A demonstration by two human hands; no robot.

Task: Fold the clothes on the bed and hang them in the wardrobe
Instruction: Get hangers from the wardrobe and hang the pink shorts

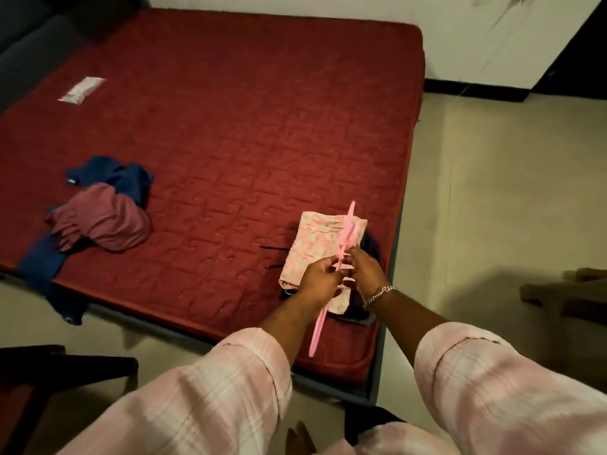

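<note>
A pink plastic hanger (347, 231) stands on edge above the near right corner of the red mattress (249, 119). My left hand (317, 280) and my right hand (366, 270) both grip it at its middle. Under the hanger lies a folded pink floral garment (315, 244), resting on something dark (371, 247). A maroon garment (101, 218) and a navy blue garment (121, 177) lie crumpled on the left of the mattress. The blue cloth (42, 267) trails over the near edge.
Two thin dark hanger ends (272, 248) stick out from under the floral garment. A white label (82, 89) lies far left on the mattress. Dark furniture (49, 366) stands at near left, and a wooden piece (568, 290) on the floor at right.
</note>
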